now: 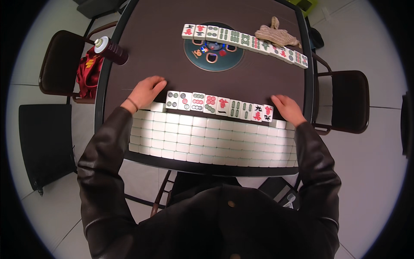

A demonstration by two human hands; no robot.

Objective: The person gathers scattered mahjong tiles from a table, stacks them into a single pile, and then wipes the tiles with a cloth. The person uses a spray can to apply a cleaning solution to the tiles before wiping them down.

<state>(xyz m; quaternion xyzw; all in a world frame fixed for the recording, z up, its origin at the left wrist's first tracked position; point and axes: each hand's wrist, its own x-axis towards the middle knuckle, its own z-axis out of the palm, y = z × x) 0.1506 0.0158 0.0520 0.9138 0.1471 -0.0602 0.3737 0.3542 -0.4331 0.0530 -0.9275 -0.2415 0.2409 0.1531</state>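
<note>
A row of mahjong tiles [210, 104] lies face up across the near part of the brown table [145, 42]. Just past its left end is my left hand [147, 92], thumb apart from the bent fingers, with nothing seen in it. My right hand [288, 108] rests beyond the right end, its fingers curled and partly hidden. Nearer my body, several close-packed rows of tiles [212, 140] show plain white surfaces. One blank white tile [158, 107] sits close to my left wrist, another blank tile [277, 123] below my right hand.
A second face-up row of tiles [234, 37] crosses the round teal centre panel [197, 61]. A striped cloth [275, 34] lies against that row. On the left stands a dark red spray can [113, 51]. Chairs flank the table, a left chair [59, 61] and a right chair [349, 102].
</note>
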